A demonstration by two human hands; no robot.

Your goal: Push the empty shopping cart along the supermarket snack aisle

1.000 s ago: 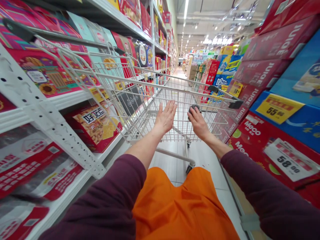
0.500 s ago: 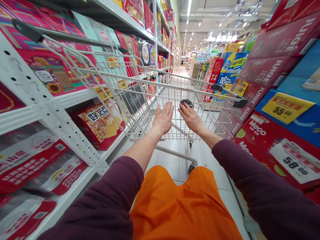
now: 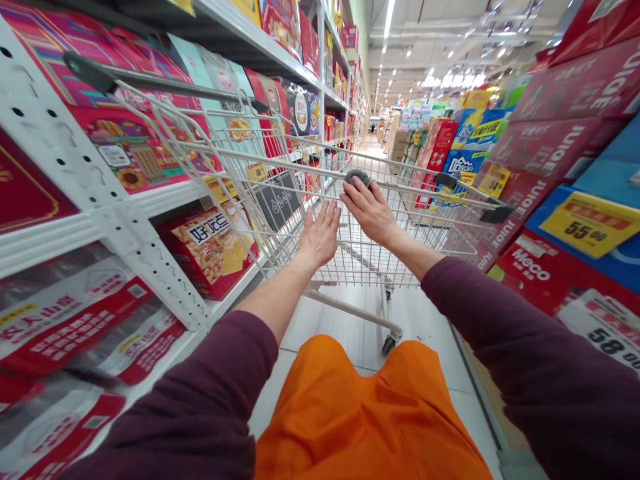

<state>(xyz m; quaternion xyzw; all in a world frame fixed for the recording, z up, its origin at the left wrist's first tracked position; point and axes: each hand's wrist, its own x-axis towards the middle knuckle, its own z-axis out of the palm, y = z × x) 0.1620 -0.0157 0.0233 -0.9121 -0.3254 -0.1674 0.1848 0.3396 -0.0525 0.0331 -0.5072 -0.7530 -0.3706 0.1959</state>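
A wire shopping cart [image 3: 280,162] stands sideways in front of me, its handle to the left. My right hand [image 3: 371,210] presses a crumpled dark grey cloth [image 3: 357,177] against the cart's near top rail, fingers laid over it. To its left, my left hand [image 3: 320,235] is open, with fingers stretched and nothing in them. It is at the near wire side, a little below the rail; whether it touches the wires I cannot tell. No goods are visible inside the basket.
Shelves [image 3: 50,233] with boxed and bagged goods rise close on the left. Stacked red drink cartons [image 3: 545,143] with yellow price signs [image 3: 590,220] stand on the right. A cart wheel [image 3: 390,343] rests on the tiled floor near my orange-covered knees.
My right hand has moved left and up with the cloth, onto the top rail. The left hand has shifted slightly left and down. The view has turned a little.
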